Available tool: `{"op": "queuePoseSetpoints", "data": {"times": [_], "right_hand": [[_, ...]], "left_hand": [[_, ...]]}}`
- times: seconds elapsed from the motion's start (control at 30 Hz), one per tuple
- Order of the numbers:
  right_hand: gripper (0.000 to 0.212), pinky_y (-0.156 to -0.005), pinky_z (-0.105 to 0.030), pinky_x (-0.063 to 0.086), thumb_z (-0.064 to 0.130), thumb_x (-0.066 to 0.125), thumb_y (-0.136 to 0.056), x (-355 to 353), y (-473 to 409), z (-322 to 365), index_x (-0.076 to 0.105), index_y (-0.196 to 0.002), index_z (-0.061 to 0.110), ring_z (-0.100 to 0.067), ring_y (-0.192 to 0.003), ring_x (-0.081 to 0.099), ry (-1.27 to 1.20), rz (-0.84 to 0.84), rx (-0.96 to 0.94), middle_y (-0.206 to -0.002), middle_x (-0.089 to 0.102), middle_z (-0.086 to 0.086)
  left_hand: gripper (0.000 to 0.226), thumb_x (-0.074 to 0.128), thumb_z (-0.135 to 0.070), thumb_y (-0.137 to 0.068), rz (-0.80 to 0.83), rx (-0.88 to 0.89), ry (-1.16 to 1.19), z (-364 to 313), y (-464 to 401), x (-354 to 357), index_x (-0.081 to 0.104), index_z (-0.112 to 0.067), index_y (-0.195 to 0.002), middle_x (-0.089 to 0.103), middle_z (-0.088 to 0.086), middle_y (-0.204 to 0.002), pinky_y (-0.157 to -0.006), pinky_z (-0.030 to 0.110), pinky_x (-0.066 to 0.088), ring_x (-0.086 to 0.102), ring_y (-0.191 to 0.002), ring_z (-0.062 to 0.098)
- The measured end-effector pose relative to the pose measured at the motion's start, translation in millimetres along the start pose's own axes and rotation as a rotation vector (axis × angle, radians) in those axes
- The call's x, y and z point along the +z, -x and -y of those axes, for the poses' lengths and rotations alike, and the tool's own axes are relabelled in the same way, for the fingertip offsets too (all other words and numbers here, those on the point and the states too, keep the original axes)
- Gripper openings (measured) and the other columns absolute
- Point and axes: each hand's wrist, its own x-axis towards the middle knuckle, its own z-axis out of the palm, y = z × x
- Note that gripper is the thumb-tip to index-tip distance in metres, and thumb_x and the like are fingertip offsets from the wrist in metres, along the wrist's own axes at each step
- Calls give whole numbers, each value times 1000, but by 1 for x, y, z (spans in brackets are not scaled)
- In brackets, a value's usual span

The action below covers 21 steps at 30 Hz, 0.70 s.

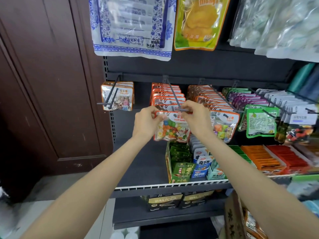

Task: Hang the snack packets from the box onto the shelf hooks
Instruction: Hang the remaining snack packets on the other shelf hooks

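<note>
A colour-beans snack packet with an orange border hangs in front of the second hook, at the hook's tip. My left hand pinches its upper left corner. My right hand pinches its top right edge beside the hook's tip. Behind it, several packets of the same kind fill that hook. The cardboard box with more packets stands low at the right, partly hidden by my right forearm.
The left hook carries a few stone-candy packets. Further hooks to the right are full of packets. Below lies a shelf with snack boxes. A dark door stands at the left.
</note>
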Motion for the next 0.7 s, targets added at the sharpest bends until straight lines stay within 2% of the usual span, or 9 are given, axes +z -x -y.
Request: {"op": "queuePoseSetpoints", "data": {"times": [0.07,0.2,0.27,0.33,0.5,0.57,0.63,0.7], "right_hand": [[13,-70,-14,38,4,62,-86,3,-5,1,66,-97,10,-7,-84,54,32,-5,14,-95,66,0],[15,-70,-23,45,0,59,-87,14,-20,2,65,-95,10,-14,-84,58,107,-15,18,-93,66,-3],[14,-71,-31,54,2,58,-88,21,-26,4,64,-95,12,-18,-84,61,136,-25,32,-93,66,-3],[14,-71,-37,57,3,59,-87,26,-29,5,63,-94,14,-19,-84,62,140,-29,40,-94,66,-3],[28,-84,-30,46,2,65,-83,18,-22,1,63,-110,12,-22,-107,51,228,-12,0,-114,58,-6],[32,-91,-27,41,5,63,-86,8,-11,-1,60,-117,12,-20,-114,48,173,-26,7,-121,54,-4],[29,-88,-24,42,9,61,-88,0,7,-7,60,-117,12,-16,-107,52,69,-17,6,-117,55,-3],[22,-77,-19,44,8,63,-87,-9,28,-19,63,-108,12,-14,-90,57,-59,46,17,-102,59,-3]], "left_hand": [[8,66,-21,-87,-2,4,-25,0,-6,2,60,-16,-84,54,-8,-69,-52,13,37,52,-66,6],[7,62,-19,-90,-22,-20,-91,-1,-22,9,62,-12,-90,65,6,-88,-68,33,51,63,-83,22],[9,62,-21,-89,-28,-36,-109,-2,-28,10,60,-12,-87,66,9,-89,-68,34,51,64,-84,25],[11,63,-23,-88,-36,-39,-122,-1,-31,10,61,-12,-88,66,9,-89,-68,35,50,64,-83,26],[23,65,-28,-87,-119,-33,-154,5,-20,9,57,-15,-104,65,5,-96,-70,36,52,62,-86,22],[26,65,-28,-88,-155,-54,-149,8,-7,9,53,-16,-106,63,3,-98,-70,37,51,60,-89,20],[24,63,-27,-88,-182,-68,-141,11,10,13,52,-16,-106,63,1,-97,-68,34,48,60,-87,19],[19,62,-27,-89,-170,-60,-123,10,33,24,51,-17,-102,63,-3,-91,-65,32,46,60,-80,17]]}}
